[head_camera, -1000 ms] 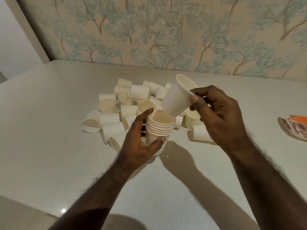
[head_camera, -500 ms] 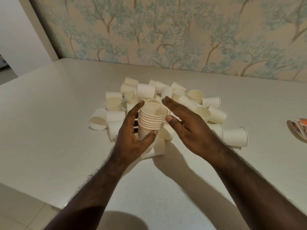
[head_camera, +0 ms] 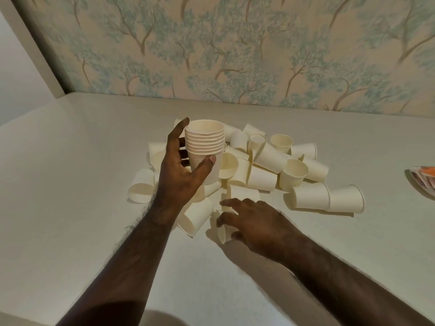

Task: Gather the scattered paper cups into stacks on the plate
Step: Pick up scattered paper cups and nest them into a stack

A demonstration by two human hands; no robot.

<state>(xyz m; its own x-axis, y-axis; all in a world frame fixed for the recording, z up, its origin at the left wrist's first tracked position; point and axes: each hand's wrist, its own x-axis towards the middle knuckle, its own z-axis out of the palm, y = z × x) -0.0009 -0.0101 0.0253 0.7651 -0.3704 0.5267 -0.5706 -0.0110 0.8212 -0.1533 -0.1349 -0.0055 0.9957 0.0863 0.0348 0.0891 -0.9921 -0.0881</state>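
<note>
Two hands: both in the head view, forearms reaching in from the near edge of the surface [head_camera: 70, 184].
Left hand [head_camera: 181, 175]: raised above the pile, thumb and fingers curled round the lower part of a stack of cups [head_camera: 204, 142]; thumb tip on the near side of the bottom cup, forefinger up along the far left side.
Stack of cups: upright, mouths up, about eight rolled rims showing close together; held clear of the surface.
Right hand [head_camera: 256, 222]: low, palm down, at the near edge of the pile; fingers bent round a single cup [head_camera: 222, 229] lying on its side, thumb at the cup's near end. Contact appears made, but the frame is soft here and the firmness of the grip cannot be told.
Loose cups [head_camera: 282, 165]: many, cream-white paper, heaped in the middle of the surface; most lie on their sides, a few stand mouth up, many touching or overlapping.
Outliers: one cup on its side [head_camera: 141, 189] at the left edge of the pile; two on their sides, end to end [head_camera: 327, 200], at the right.
Plate [head_camera: 422, 178]: only a slice shows at the right frame edge, orange with a pattern, well apart from the pile.
Backdrop: wallpaper with a tree pattern [head_camera: 235, 43] behind the surface.
</note>
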